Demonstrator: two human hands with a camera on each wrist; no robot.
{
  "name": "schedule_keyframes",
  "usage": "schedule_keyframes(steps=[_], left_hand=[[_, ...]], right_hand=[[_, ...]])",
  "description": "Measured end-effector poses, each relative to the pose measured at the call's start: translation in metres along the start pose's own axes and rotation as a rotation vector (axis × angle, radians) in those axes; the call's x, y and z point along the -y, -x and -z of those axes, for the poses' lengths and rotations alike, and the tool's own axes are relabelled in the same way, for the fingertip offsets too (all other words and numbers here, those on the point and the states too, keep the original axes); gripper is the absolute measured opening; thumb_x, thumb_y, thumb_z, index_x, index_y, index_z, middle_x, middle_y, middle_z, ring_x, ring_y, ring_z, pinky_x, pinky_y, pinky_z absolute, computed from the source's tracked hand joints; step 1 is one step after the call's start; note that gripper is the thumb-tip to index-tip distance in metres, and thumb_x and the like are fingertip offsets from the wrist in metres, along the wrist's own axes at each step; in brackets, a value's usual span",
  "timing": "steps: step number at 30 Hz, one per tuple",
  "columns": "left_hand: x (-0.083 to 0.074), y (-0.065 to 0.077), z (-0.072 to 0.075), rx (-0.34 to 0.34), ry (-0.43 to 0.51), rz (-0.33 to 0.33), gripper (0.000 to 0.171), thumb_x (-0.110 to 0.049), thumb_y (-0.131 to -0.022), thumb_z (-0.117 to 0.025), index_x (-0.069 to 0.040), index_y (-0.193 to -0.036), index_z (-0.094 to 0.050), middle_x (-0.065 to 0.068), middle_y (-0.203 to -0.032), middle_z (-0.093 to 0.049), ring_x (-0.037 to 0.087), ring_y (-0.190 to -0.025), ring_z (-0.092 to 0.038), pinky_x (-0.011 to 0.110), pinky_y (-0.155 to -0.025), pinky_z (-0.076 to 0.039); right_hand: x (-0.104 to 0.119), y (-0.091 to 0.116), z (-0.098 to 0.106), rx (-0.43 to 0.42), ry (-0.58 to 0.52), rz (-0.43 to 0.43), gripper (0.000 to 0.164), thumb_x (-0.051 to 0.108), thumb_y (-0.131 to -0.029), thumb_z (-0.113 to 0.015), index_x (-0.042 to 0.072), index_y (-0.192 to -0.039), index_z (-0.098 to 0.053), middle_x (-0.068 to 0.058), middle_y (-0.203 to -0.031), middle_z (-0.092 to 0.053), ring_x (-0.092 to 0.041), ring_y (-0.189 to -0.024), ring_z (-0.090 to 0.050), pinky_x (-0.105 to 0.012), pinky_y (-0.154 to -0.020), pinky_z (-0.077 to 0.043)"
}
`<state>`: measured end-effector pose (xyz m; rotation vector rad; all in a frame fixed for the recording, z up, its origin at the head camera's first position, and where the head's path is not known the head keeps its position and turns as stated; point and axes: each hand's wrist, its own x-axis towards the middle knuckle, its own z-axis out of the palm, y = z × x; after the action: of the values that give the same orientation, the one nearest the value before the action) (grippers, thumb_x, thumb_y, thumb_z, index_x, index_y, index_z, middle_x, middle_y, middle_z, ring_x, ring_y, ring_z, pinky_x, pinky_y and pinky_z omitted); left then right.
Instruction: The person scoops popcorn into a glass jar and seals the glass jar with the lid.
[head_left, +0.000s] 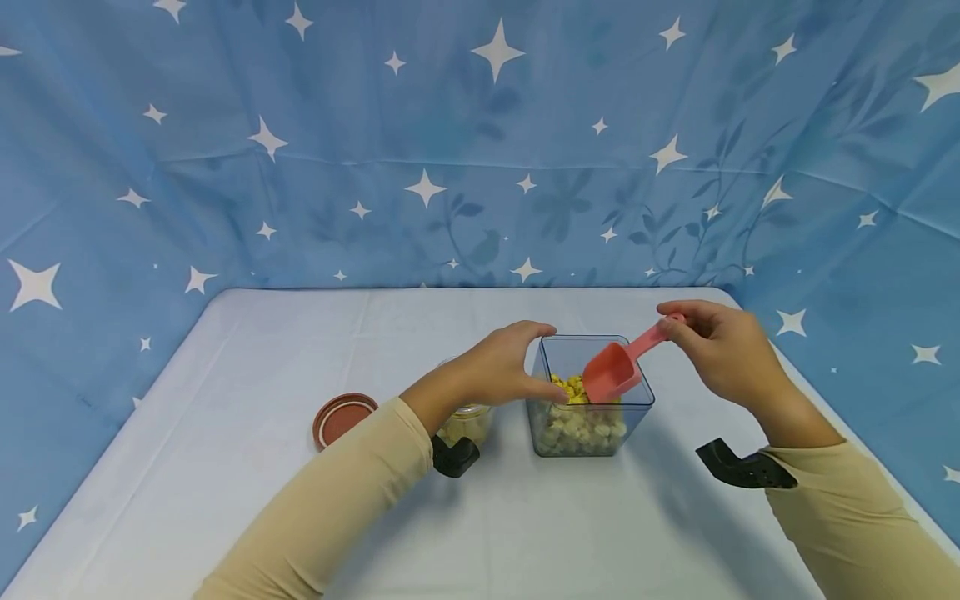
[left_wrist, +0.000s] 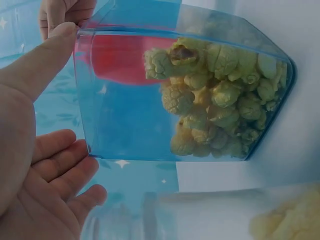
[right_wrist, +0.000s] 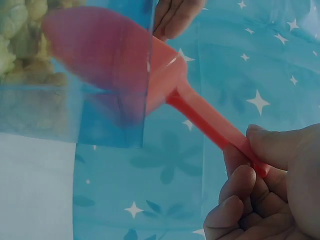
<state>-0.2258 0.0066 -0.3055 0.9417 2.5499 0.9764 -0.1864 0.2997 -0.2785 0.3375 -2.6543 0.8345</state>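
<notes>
A clear bluish square container [head_left: 632,419] stands on the white-covered table, partly filled with popcorn [head_left: 581,431]. My left hand [head_left: 501,364] spans its left side, thumb on the near rim and fingertips at the far corner. My right hand [head_left: 723,354] pinches the handle end of a pink scoop [head_left: 611,372] between thumb and fingers. The scoop's bowl dips into the container from the right, tilted down, its tip at the popcorn. Through the wall in the left wrist view, the bowl [left_wrist: 120,60] shows as a red shape beside the popcorn.
Left of the container stands a glass jar [head_left: 467,427] with pale popcorn pieces in it, partly hidden by the left wrist. Farther left lies a round brown-red lid [head_left: 341,417], overlapped by the sleeve. A blue star-patterned curtain [head_left: 450,125] hangs behind the table.
</notes>
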Motion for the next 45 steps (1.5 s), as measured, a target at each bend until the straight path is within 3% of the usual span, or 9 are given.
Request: schedule_keyframes(steps=[11, 19, 27, 39, 45], left_hand=[[-0.003, -0.001, -0.007, -0.012, -0.035, 0.001, 0.087, -0.047, -0.085, -0.079, -0.01, -0.154, -0.039, 0.004, -0.156, -0.039, 0.022, -0.143, -0.035, 0.042, -0.113, -0.035], [-0.002, -0.001, -0.009, -0.022, -0.028, -0.006, 0.088, -0.046, -0.085, -0.079, -0.009, -0.154, -0.039, 0.005, -0.156, -0.04, 0.022, -0.143, -0.034, 0.04, -0.114, -0.034], [-0.002, -0.001, -0.009, -0.022, -0.025, 0.023, 0.089, -0.046, -0.084, -0.08, -0.009, -0.154, -0.039, 0.006, -0.157, -0.038, 0.023, -0.144, -0.034, 0.041, -0.114, -0.034], [-0.003, -0.001, -0.009, -0.025, -0.023, 0.041, 0.09, -0.046, -0.084, -0.08, -0.01, -0.155, -0.038, 0.005, -0.157, -0.037, 0.023, -0.145, -0.032, 0.042, -0.114, -0.033], [-0.003, -0.001, -0.01, -0.021, -0.025, 0.033, 0.09, -0.047, -0.085, -0.079, -0.009, -0.155, -0.037, 0.006, -0.158, -0.037, 0.023, -0.145, -0.032, 0.041, -0.114, -0.032]], right_hand=[[0.008, 0.007, -0.011, 0.074, -0.015, 0.002, 0.032, 0.022, -0.102, -0.062, -0.002, -0.121, -0.069, -0.006, -0.075, -0.06, -0.02, -0.064, -0.045, -0.029, -0.047, -0.033], [0.003, 0.011, -0.023, 0.128, -0.062, -0.048, 0.031, 0.022, -0.101, -0.063, -0.003, -0.118, -0.069, -0.009, -0.09, -0.072, -0.024, -0.081, -0.061, -0.026, -0.062, -0.048], [0.0, 0.018, -0.032, 0.214, -0.174, -0.072, 0.033, 0.021, -0.097, -0.069, -0.005, -0.118, -0.069, -0.01, -0.089, -0.07, -0.019, -0.075, -0.056, -0.026, -0.056, -0.041], [0.004, 0.02, -0.034, 0.239, -0.205, -0.072, 0.031, 0.02, -0.098, -0.068, -0.005, -0.116, -0.069, -0.009, -0.093, -0.073, -0.028, -0.085, -0.066, -0.023, -0.064, -0.05], [0.003, 0.019, -0.032, 0.222, -0.19, -0.129, 0.033, 0.025, -0.1, -0.065, -0.003, -0.117, -0.07, -0.011, -0.091, -0.072, -0.026, -0.082, -0.056, -0.027, -0.062, -0.045]])
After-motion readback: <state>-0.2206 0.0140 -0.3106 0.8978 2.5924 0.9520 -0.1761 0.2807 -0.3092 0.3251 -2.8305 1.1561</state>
